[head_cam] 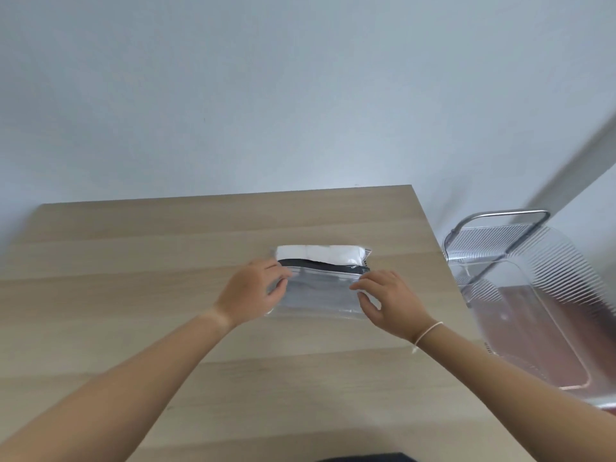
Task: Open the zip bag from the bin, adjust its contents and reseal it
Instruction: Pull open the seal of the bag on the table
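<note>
Your left hand (256, 290) and right hand (386, 296) pinch the zip bag (320, 293)'s 2 ends on the table (166, 261); press evenly along the seal

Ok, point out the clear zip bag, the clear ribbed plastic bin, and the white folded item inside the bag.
Clear zip bag (320, 296): head view, on its flat transparent front panel.
Clear ribbed plastic bin (553, 258): head view, on its ribbed far wall.
White folded item (316, 254): head view, on its upper surface inside the bag.

Hands (323, 295) on zip bag (321, 295)
</note>
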`<state>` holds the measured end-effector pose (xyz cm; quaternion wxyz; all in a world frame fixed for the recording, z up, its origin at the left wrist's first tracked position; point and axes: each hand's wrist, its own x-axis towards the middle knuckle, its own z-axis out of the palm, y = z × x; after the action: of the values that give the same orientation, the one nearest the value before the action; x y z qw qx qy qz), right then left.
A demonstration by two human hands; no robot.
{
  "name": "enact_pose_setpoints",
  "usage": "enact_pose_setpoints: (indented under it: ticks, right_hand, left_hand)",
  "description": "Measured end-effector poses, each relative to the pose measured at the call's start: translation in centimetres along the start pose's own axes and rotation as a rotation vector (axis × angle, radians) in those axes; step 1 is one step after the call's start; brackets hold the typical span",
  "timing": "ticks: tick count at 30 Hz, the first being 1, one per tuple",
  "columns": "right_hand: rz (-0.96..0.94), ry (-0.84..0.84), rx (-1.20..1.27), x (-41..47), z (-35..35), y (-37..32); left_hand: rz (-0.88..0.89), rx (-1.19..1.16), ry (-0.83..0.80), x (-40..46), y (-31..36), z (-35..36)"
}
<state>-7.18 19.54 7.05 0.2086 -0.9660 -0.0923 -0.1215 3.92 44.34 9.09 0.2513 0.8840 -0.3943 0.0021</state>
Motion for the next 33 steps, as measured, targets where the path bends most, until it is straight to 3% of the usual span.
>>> enact_pose_setpoints:
  ticks: [7,16,25,33]
  right_hand:
    - [0.197,-0.147,0.039,3.5,1.9,1.0]
    - [0.328,-0.309,0.048,6.7,4.2,0.7]
    - [0.321,-0.251,0.158,7.4,3.7,0.8]
    - [0.285,-0.186,0.24,6.7,1.2,0.6]
  left_hand:
    - [-0.223,0.006,-0.169,3.8,-0.3,3.1]
    - [-0.345,0.055,-0.362,5.2,-1.8,4.8]
    - [-0.321,-0.249,-0.279,5.1,-1.5,3.4]
    - [-0.373,-0.453,-0.399,5.4,-0.3,0.6]
